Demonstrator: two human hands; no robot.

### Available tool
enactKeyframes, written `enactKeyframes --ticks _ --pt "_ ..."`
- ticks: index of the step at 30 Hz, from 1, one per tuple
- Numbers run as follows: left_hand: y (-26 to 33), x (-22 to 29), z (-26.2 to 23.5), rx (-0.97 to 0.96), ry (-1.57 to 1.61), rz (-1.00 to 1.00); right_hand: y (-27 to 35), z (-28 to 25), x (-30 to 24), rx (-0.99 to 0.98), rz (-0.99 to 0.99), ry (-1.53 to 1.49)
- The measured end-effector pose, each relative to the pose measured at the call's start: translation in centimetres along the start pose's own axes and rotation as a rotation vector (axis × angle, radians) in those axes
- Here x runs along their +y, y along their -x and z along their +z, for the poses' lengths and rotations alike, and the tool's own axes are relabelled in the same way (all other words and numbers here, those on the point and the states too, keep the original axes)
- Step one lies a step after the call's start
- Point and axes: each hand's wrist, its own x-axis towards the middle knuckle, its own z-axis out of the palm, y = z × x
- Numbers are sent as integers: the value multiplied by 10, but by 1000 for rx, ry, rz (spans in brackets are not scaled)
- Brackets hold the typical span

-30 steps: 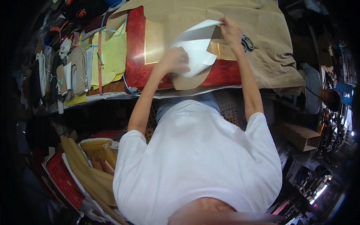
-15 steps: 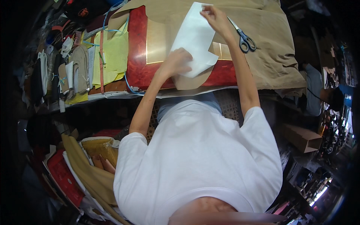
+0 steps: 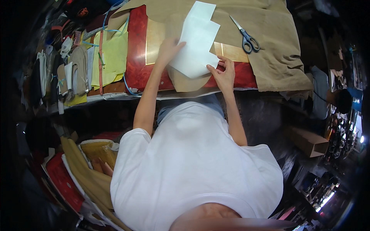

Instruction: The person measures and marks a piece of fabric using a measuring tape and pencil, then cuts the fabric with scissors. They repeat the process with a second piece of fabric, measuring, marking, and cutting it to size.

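A white sheet with a stepped right edge, like a pattern piece, lies over tan cloth on the table. My left hand grips the sheet's left edge, thumb on top and the other fingers mostly hidden or blurred. At the lower right corner, my right hand pinches the sheet between thumb and fingers. Scissors with dark blue handles rest right of the sheet on khaki fabric, their blades slightly apart and pointing away from me.
A red panel with gold areas covers the tabletop beneath the work. Left of it are yellow sheets, a red strip and bundled cloth rolls. An open cardboard box is below right; fabric rolls are below left.
My right hand has come down from the sheet's far end to its near right corner. My left hand has slid away from me along the left edge, and the sheet has turned slightly.
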Motion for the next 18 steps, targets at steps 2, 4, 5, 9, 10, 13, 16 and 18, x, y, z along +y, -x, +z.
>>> enactKeyframes --ticks 2,4,5,9,10,13,16,18 --pt "0 10 5 88 53 105 -4 5 0 21 -40 -55" --pt "6 24 4 145 205 188 -6 8 -4 53 -21 -150" --pt "12 32 2 129 301 179 -6 7 -7 52 -94 -200" --pt "54 57 -5 244 267 220 -1 -18 -26 22 -93 -364" --pt "70 58 -5 265 272 203 2 -26 -29 -11 -109 -423" --pt "101 44 5 267 350 130 14 -47 -27 -59 -125 -380" --pt "117 20 21 196 286 -4 24 -40 -8 -126 -9 -353" --pt "124 8 30 210 352 -15 31 -36 6 -170 108 -300"
